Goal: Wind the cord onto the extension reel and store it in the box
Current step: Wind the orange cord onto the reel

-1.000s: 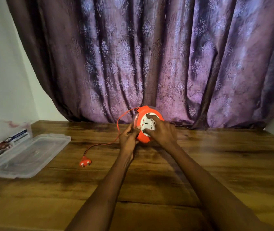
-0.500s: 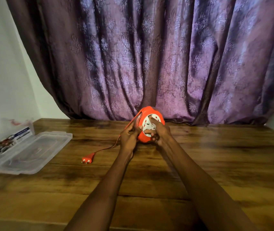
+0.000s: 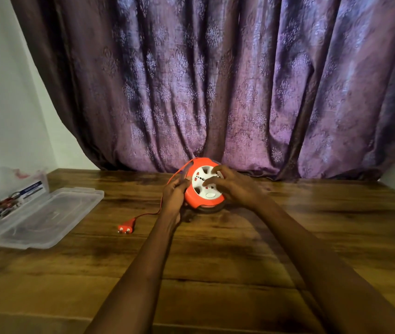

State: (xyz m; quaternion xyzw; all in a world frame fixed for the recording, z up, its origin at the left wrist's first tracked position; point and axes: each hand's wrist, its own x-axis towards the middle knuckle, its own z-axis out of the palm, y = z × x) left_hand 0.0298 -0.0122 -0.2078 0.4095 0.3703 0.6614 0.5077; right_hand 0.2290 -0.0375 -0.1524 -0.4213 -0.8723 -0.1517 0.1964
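An orange extension reel (image 3: 200, 200) with a white socket face is tilted toward me near the table's far edge. My left hand (image 3: 174, 192) grips its left rim, where the thin orange cord (image 3: 160, 208) leaves the reel. My right hand (image 3: 233, 186) rests on the white face with fingers in its openings. The cord runs down-left across the wood to an orange two-pin plug (image 3: 126, 227) lying flat. A clear plastic box (image 3: 11, 191) stands open at the far left, its lid (image 3: 47, 216) folded out onto the table.
The wooden table (image 3: 215, 273) spreads toward me. A purple patterned curtain (image 3: 215, 80) hangs right behind the reel. White wall fills the left side, behind the box.
The loose cord has shortened and the plug has slid right, toward the reel. My right hand has turned on the white face, from the bottom round to the upper right.
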